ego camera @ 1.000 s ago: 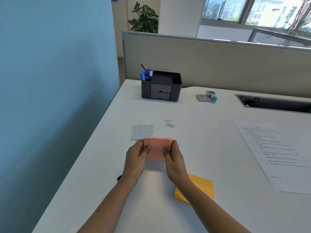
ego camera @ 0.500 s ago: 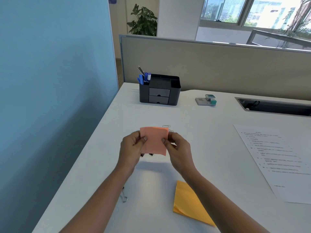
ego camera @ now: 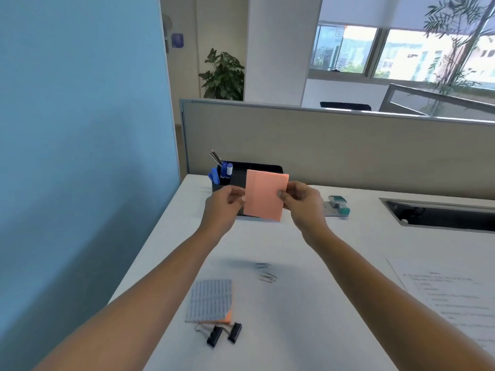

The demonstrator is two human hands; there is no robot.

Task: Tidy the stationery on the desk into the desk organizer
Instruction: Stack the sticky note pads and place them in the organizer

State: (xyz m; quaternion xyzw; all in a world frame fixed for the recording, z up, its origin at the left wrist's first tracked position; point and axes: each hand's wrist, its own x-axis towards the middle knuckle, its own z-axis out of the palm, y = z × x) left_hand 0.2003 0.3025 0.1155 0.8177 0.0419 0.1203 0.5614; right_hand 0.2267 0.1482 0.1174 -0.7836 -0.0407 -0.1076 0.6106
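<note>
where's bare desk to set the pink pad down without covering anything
For the pink pad, bare desk lies between the organizer and the paper clips, and from the stapler down to the printed sheet. Crowded near left: grey pad, binder clips.

Organizer (ego camera: 263, 167) at rear of surface (ego camera: 308, 303), before partition (ego camera: 348, 148); pens (ego camera: 226, 168) in its left compartment. Stapler (ego camera: 338, 206) to its right. Note pad (ego camera: 265, 195) off the surface, in front of organizer, between left hand (ego camera: 223, 207) and right hand (ego camera: 304, 204). Paper clips (ego camera: 265, 273) mid-surface; printed pad (ego camera: 211, 301) nearer, left; binder clips (ego camera: 225, 334) just before it. Sheet (ego camera: 450, 295) far right.
</note>
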